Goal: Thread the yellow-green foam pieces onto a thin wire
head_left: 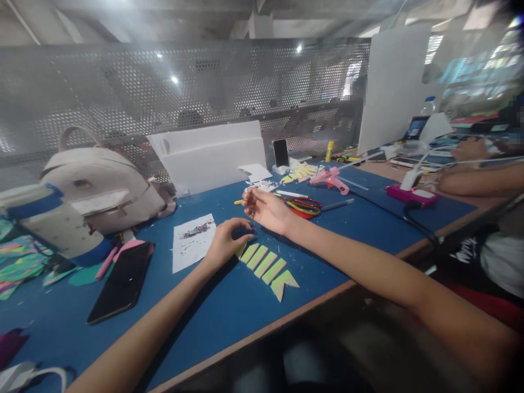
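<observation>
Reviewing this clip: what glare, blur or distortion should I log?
Head view: bright spots glare on the perforated screen, and pale haze washes the ceiling; head view: the right arm blurs toward the lower right corner, and the top right corner darkens; head view: detail at the right hand's fingers is too soft to read.

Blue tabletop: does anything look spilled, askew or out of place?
Two things: loose white bits lie scattered beyond the right hand, ungathered, so they could be spilled scraps; and the dark specks on the white paper form a cluster with strays around it, looking untidy. Nothing looks plainly damaged.
</observation>
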The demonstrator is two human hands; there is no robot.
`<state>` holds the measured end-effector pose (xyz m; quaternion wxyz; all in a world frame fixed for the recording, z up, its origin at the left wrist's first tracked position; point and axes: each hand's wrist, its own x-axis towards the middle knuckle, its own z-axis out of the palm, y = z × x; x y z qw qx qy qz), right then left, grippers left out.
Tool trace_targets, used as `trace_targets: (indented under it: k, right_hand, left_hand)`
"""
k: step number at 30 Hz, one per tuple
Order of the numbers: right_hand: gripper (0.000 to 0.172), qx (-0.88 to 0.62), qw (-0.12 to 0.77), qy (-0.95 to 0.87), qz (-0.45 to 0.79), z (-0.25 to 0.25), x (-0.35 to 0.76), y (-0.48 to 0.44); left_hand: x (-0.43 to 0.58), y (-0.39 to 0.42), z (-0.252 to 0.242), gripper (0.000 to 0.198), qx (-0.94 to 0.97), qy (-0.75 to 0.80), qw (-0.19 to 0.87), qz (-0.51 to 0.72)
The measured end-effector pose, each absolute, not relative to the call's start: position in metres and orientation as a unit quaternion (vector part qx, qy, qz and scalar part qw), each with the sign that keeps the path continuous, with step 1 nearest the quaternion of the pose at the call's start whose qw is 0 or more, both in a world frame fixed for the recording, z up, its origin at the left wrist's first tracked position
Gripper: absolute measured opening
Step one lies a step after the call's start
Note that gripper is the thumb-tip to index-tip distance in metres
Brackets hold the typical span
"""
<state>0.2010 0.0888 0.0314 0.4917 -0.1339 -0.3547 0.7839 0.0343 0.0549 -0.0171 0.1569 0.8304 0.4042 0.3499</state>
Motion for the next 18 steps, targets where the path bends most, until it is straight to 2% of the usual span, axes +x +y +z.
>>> trace_targets:
  k: [4,8,14,18]
  right_hand:
    - [0.021,-0.125,0.485,-0.341,0.795,0.03,0.202,0.09]
    - [0.019,-0.13,0.49,-0.346,0.789,0.028,0.203,0.094]
    - [0.01,-0.183,0.532,-0.378,0.735,0.019,0.208,0.107]
    - [0.012,-0.212,0.549,-0.419,0.692,0.014,0.209,0.107]
  left_hand:
    - [0.037,0.05,-0.014,0.029,0.83,0.399,0.195,0.338]
    - [0.035,0.048,-0.014,0.021,0.811,0.431,0.198,0.343]
    - [0.016,0.056,-0.018,0.024,0.737,0.487,0.206,0.422]
    - [0.005,0.063,-0.02,0.026,0.682,0.499,0.236,0.48]
